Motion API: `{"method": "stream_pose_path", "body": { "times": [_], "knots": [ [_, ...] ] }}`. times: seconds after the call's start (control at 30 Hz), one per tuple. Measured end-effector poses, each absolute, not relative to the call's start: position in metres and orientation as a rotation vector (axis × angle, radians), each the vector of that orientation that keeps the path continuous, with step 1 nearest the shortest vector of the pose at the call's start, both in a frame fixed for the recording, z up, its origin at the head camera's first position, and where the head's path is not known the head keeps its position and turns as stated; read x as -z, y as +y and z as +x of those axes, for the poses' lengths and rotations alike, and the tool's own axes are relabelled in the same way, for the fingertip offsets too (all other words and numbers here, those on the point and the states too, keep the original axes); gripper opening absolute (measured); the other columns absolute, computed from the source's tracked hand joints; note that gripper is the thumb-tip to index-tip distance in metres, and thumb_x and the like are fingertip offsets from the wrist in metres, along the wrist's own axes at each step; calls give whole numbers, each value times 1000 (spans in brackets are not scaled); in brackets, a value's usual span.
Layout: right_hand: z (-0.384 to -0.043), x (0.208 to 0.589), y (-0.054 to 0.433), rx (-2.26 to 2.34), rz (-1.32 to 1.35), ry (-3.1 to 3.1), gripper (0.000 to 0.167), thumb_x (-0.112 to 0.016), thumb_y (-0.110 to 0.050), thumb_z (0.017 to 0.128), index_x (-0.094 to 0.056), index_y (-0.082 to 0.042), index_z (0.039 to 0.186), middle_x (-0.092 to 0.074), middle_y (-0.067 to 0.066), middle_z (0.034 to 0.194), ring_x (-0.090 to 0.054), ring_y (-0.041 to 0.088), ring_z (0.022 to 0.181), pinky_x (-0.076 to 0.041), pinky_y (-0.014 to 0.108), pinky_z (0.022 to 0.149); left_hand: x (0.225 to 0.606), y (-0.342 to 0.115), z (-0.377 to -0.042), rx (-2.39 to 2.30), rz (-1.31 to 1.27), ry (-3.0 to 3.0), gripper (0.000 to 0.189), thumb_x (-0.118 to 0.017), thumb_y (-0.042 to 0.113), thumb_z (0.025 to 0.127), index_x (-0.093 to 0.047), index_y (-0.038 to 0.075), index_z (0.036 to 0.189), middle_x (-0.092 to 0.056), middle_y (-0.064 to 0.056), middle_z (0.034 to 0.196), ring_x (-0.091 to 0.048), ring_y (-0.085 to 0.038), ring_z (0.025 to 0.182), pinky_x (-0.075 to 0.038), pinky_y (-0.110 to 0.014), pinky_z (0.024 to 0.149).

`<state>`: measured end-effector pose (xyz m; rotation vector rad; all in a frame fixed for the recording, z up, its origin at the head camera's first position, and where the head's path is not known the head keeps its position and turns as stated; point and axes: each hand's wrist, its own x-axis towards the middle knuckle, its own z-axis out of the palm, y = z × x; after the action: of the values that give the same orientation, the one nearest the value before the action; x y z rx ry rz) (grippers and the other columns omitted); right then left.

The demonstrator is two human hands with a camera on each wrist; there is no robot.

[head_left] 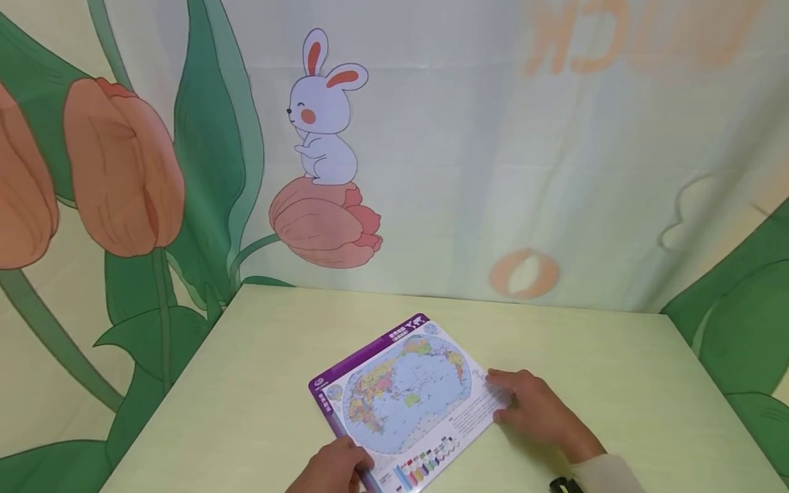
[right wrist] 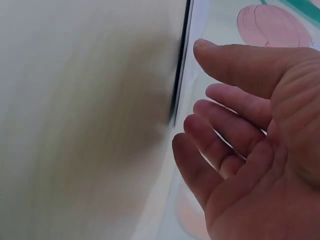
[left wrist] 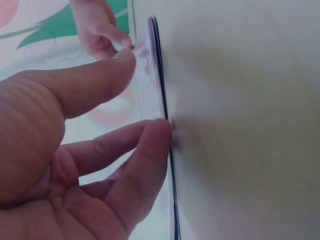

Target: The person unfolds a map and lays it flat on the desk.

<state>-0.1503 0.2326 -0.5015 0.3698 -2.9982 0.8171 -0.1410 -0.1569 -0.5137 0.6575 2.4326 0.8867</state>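
A flat rectangular world map board with a purple border lies tilted on the pale table in the head view. My left hand is at its lower left edge, bent fingertips against the thin dark side in the left wrist view. The thumb is apart from them, over the board's upper face. At the opposite edge, my right hand has its thumb and loosely bent fingers spread around the near right corner. In the right wrist view a gap shows between that thumb and the fingers.
The pale yellow-green table reaches back to a printed curtain with a rabbit and tulips. A dark band sits by the right sleeve.
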Motion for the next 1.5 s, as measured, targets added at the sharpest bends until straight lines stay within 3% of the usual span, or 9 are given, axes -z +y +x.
{"method": "stream_pose_path", "body": {
  "times": [0.27,0.4,0.5,0.77,0.9,1.2,1.37,1.4,1.5],
  "knots": [
    [-127,495,209,-799,362,-2999,60,-91,-17,80,-71,-4,135,-70,9,142,-66,31,119,-54,46,101,503,-169,-154,-873,481,2503,41,-89,33,85,-74,9,115,-57,2,96,-53,-16,88,-46,-31,77],
    [-118,495,197,-799,362,-3023,59,-91,-19,80,-71,-6,134,-69,7,143,-66,29,120,-54,44,102,500,-175,-163,-827,407,2613,42,-92,32,81,-74,12,114,-62,3,101,-56,-17,93,-55,-39,92],
    [-112,495,188,-810,396,-3027,59,-90,-19,81,-71,-5,134,-69,8,143,-66,31,124,-54,46,104,501,-182,-172,-837,367,2641,42,-92,29,82,-73,12,116,-63,3,106,-57,-17,97,-56,-45,100],
    [-94,494,154,-936,322,-3107,64,-89,-30,84,-67,-9,140,-66,5,145,-60,32,136,-47,55,113,504,-200,-193,-920,405,2707,40,-89,8,83,-74,9,120,-63,1,103,-55,-15,93,-54,-34,84],
    [-89,492,138,-933,308,-3155,60,-88,-30,84,-68,-10,138,-65,4,147,-59,32,136,-48,53,113,503,-205,-203,-953,397,2726,41,-88,5,83,-75,8,121,-63,-1,102,-56,-16,92,-54,-35,84],
    [-91,498,113,-942,511,-3168,58,-90,-29,81,-73,-5,130,-68,9,143,-65,29,121,-54,38,103,505,-218,-228,-957,387,2737,40,-85,1,85,-74,7,123,-64,-3,106,-60,-18,96,-57,-39,87],
    [-94,514,96,-854,669,-3148,64,-89,-51,80,-76,-8,126,-71,10,139,-68,24,107,-57,29,87,510,-224,-240,-931,414,2763,41,-85,1,85,-74,7,124,-64,-4,106,-59,-19,97,-56,-40,88],
    [-95,516,92,-817,709,-3150,61,-87,-55,81,-77,-8,119,-71,10,139,-68,23,103,-55,28,81,511,-225,-242,-923,419,2769,41,-85,2,85,-74,7,124,-64,-3,106,-58,-19,97,-55,-40,88],
    [-94,514,78,-828,700,-3200,59,-83,-58,84,-77,-10,116,-72,9,138,-68,23,104,-54,26,81,512,-225,-247,-906,439,2776,41,-85,2,85,-74,6,125,-65,-3,108,-58,-19,98,-56,-42,93]
  ]
}}
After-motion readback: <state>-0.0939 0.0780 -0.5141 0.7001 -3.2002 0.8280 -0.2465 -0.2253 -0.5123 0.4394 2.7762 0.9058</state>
